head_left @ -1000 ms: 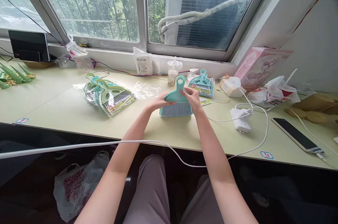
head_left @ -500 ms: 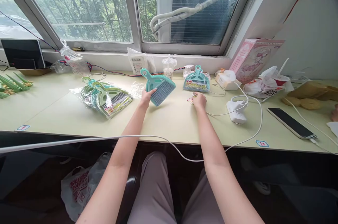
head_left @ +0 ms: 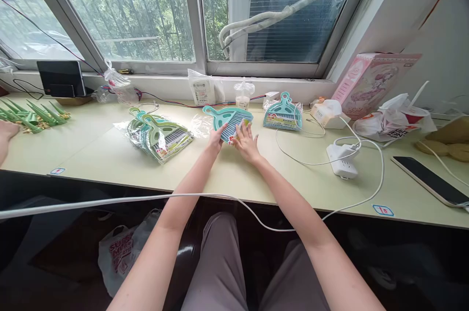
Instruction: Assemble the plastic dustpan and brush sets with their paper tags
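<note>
A teal dustpan and brush set (head_left: 219,114) is tilted above the pale desk, its bristles facing me. My left hand (head_left: 217,138) grips its lower left edge. Spread over the lower right of the bristles are the fingers of my right hand (head_left: 247,144), which rests on a colourful printed card (head_left: 234,136) lying against them. To the left sits a pile of bagged green and teal sets (head_left: 157,136). Another teal set with a label (head_left: 283,114) lies behind, to the right of my hands.
A white power strip (head_left: 342,161) with looping cables and a phone (head_left: 432,180) lie on the right. One white cable (head_left: 110,200) crosses before my forearms. At the far left, another person's hand (head_left: 7,131) is beside green spiky pieces (head_left: 34,116).
My right hand has moved left from the desk onto the held set, bringing the printed card against the bristles. Another person's hand has come into view at the left, and the view has shifted left.
</note>
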The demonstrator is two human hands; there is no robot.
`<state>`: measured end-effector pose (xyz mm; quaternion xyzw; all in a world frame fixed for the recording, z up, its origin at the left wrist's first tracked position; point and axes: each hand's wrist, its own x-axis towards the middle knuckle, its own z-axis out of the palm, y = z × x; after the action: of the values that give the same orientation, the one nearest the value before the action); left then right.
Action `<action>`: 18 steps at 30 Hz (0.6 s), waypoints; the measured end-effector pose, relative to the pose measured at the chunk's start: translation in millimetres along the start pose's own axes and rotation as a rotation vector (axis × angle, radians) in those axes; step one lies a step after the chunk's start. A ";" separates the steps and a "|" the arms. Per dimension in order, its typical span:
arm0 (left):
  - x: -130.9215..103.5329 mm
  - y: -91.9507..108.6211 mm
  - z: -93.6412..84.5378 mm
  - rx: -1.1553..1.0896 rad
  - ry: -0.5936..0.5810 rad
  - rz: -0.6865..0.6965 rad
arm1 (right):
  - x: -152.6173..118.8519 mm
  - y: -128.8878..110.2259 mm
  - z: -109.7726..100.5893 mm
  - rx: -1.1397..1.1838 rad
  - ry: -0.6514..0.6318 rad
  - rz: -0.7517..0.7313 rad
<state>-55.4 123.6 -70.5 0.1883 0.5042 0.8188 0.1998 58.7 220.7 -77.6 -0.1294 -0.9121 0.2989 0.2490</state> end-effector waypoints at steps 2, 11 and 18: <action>-4.9 -0.9 5.2 -0.025 -0.064 -0.016 | -2.0 -2.1 10.8 -0.067 -0.095 0.006; -12.5 -7.8 21.5 -0.049 -0.161 -0.028 | 5.7 1.5 -5.5 -0.166 0.067 0.091; -8.9 1.3 13.3 -0.072 -0.012 -0.050 | 2.5 -3.1 -0.2 -0.102 0.115 0.142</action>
<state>-41.2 128.4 -64.7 0.1731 0.4779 0.8299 0.2300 56.4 219.4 -74.7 -0.2233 -0.8989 0.2610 0.2721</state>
